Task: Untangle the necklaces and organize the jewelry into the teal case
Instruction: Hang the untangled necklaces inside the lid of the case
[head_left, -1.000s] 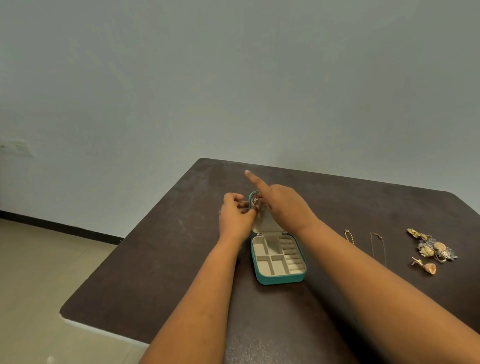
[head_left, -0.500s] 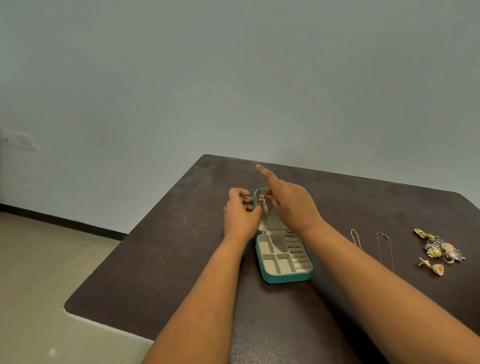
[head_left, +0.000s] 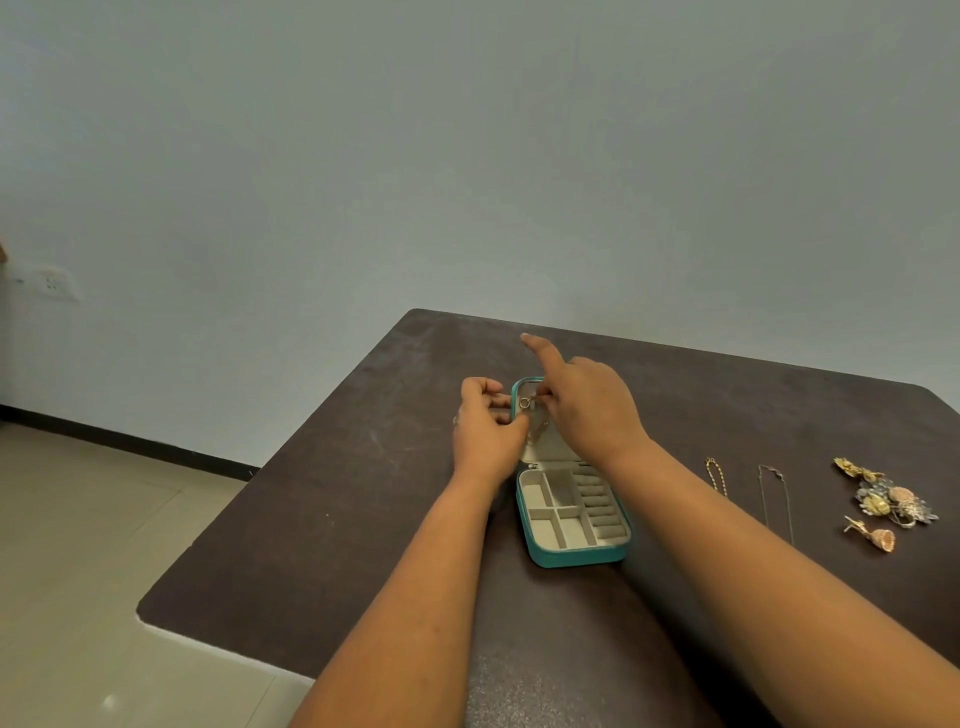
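The teal case (head_left: 571, 557) lies open on the dark table, its beige compartments empty and its lid (head_left: 545, 449) raised at the far side. My left hand (head_left: 483, 434) grips the lid's left edge with curled fingers. My right hand (head_left: 589, 410) pinches a thin necklace with a small ring (head_left: 524, 402) against the top of the lid's inside, forefinger stuck out. The chain hangs down inside the lid, partly hidden by both hands. A short gold chain (head_left: 716, 475) and a thin silver necklace (head_left: 776, 499) lie straight to the right of my right forearm.
A cluster of gold and silver flower earrings (head_left: 891, 501) and a single shell-like earring (head_left: 878, 538) lie at the table's right side. The table's left edge (head_left: 260, 499) drops to a tiled floor. A pale wall stands behind.
Both hands have stayed at the lid, the right fingers shifting slightly on the ring. The camera has tilted, so everything sits a little further right in the picture.
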